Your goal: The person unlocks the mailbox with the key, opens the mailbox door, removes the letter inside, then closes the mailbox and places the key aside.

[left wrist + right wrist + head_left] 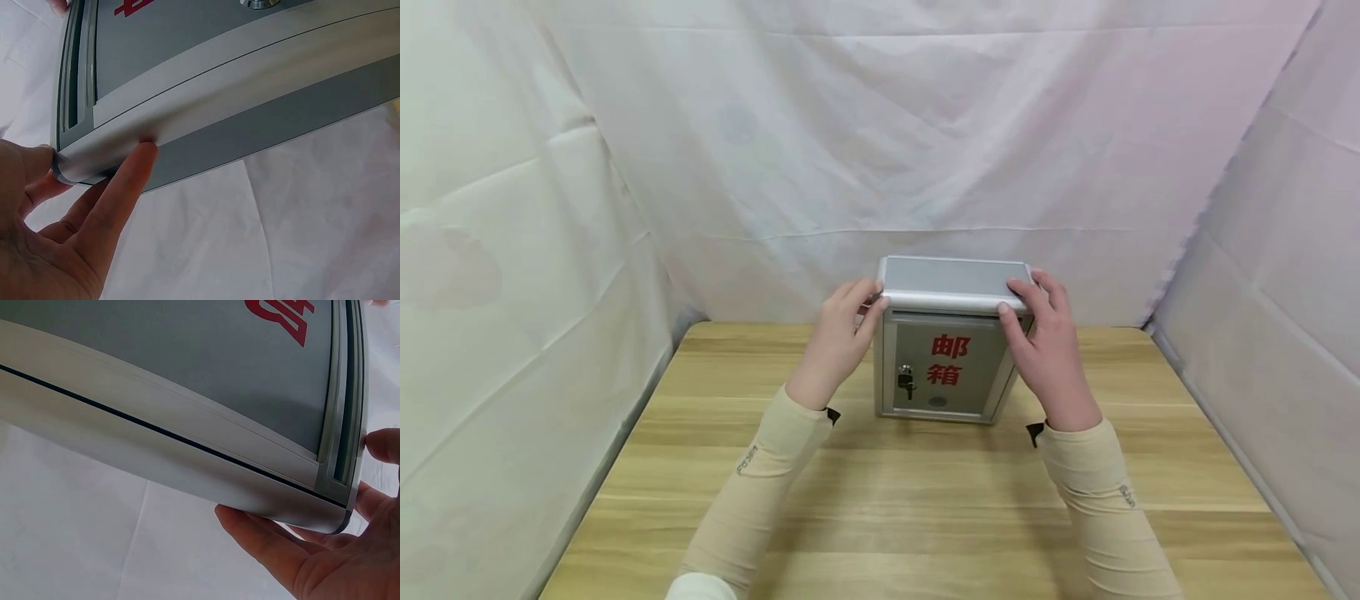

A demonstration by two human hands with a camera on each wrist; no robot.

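Note:
A silver-grey metal mailbox (pixel 955 320) with red Chinese characters (pixel 947 360) on its door stands towards the back of the table. In its lock, at the left of the door, hangs a small dark key (pixel 907 385). My left hand (pixel 841 340) holds the box's upper left corner, thumb at the top front edge and fingers against the side (pixel 206 115). At the upper right corner my right hand (pixel 1054 354) grips it, thumb on the front edge and fingers over the top and side (pixel 187 459). A narrow slot (pixel 348 394) runs just under the lid edge.
The box rests on a light wood-grain table (pixel 880 517). White cloth (pixel 880 142) hangs behind the table and along both sides. Beige sleeves (pixel 737 508) cover both forearms, with small black pieces at the wrists.

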